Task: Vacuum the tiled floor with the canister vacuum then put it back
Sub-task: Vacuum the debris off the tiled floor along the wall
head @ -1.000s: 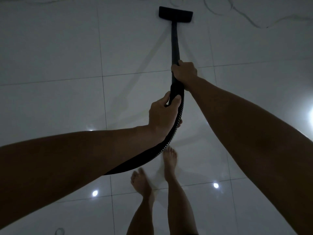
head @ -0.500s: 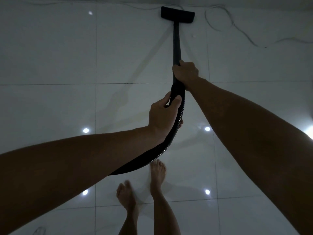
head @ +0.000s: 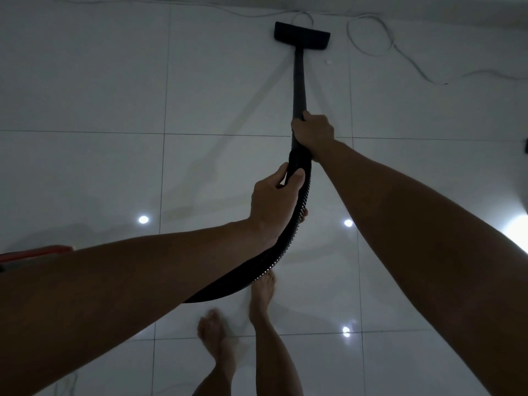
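- The right hand (head: 313, 130) is clenched around the black wand (head: 298, 81), well up the shaft, and is the hand nearer the floor head (head: 302, 35).
- The left hand (head: 275, 201) grasps the vacuum lower down, where the wand meets the ribbed hose (head: 274, 255); thumb and fingers (head: 297, 178) wrap the hose cuff.
- The wand's long axis runs almost straight away from the person, from the hands out to the floor head, which sits flat on the tiled floor (head: 85, 81) close to the far wall edge.
- From the left hand the hose curves back and down, passing under the left forearm; the canister itself is not in view.
- A pale cord (head: 400, 50) lies looped on the tiles just right of the floor head, apart from it.
- A red object (head: 37, 251) shows at the left edge; what it is cannot be told.
- Judgement: the vacuuming stroke is under way, near full reach; the next pull would come back along the wand's axis towards the bare feet (head: 261, 292).
- No containers are visible.
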